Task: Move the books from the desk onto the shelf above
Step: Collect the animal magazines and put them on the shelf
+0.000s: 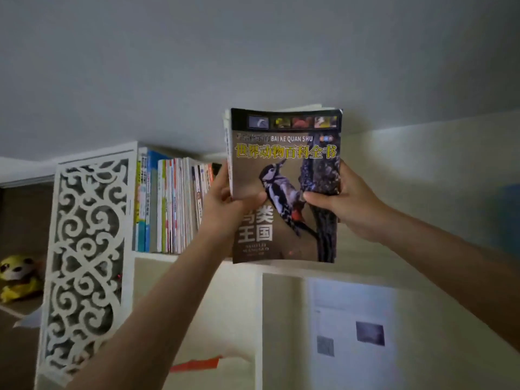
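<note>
I hold a stack of thin books upright in front of the shelf (pixel 197 258); the front one is a brown book with a woodpecker on its cover (pixel 284 164). My left hand (pixel 225 201) grips the stack's left edge, thumb on the cover. My right hand (pixel 340 201) grips the right edge, thumb pressed on the cover. The stack's lower edge hangs level with the white shelf board. A row of upright books (pixel 168 204) stands on the shelf just left of the held stack.
A white carved fretwork panel (pixel 87 263) closes the shelf's left end. A yellow plush toy (pixel 17 277) sits in a compartment at far left. Below the shelf hang a printed paper sheet (pixel 351 327) and an orange strip (pixel 197 364). The ceiling is close above.
</note>
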`<move>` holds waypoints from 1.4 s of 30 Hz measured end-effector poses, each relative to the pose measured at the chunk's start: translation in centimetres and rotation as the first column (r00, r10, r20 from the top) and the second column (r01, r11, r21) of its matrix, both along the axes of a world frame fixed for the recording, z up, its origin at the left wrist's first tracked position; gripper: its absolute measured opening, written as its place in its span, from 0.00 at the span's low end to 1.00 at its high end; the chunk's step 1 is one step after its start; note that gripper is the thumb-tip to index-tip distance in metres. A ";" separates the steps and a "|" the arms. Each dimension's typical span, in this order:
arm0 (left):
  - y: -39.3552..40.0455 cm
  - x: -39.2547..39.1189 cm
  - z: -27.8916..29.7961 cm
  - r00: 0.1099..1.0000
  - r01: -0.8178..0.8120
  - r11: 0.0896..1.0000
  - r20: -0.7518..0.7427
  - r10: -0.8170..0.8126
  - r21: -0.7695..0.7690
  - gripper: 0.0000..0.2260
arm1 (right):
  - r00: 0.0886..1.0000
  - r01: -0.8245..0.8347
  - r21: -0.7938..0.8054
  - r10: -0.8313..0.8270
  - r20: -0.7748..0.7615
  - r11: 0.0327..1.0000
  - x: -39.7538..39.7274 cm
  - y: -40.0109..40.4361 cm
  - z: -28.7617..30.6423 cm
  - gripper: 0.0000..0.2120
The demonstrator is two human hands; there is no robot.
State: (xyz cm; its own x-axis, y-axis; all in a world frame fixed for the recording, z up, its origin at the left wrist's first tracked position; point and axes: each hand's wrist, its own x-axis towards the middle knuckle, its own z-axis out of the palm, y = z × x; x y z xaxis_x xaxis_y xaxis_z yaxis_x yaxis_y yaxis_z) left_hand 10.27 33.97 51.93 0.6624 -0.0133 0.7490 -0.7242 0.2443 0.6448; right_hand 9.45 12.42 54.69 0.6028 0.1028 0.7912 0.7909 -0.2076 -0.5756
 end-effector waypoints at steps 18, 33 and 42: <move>-3.8 11.3 -5.0 0.997 0.080 0.988 -0.001 -0.081 0.133 0.44 | 0.896 -0.046 -0.263 -0.077 -0.438 0.964 10.6 -6.3 -3.2 0.55; -0.5 12.0 -4.9 0.994 -0.071 0.954 -0.062 0.093 0.291 0.40 | 0.821 -0.222 -0.099 0.131 -0.555 0.970 16.4 -5.1 -1.9 0.41; 1.3 12.1 -5.3 0.754 -0.645 0.652 0.192 0.628 0.399 0.41 | 0.749 -0.375 -0.037 0.279 -0.601 0.926 22.0 1.0 -0.9 0.41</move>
State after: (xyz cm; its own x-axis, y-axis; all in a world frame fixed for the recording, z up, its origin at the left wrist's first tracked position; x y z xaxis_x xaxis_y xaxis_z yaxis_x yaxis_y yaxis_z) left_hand 22.37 35.31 46.65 0.6017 0.0895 0.7937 -0.6230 -0.5693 0.5364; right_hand 31.44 13.46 53.79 0.8455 0.4636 0.2651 0.3553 -0.1177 -0.9273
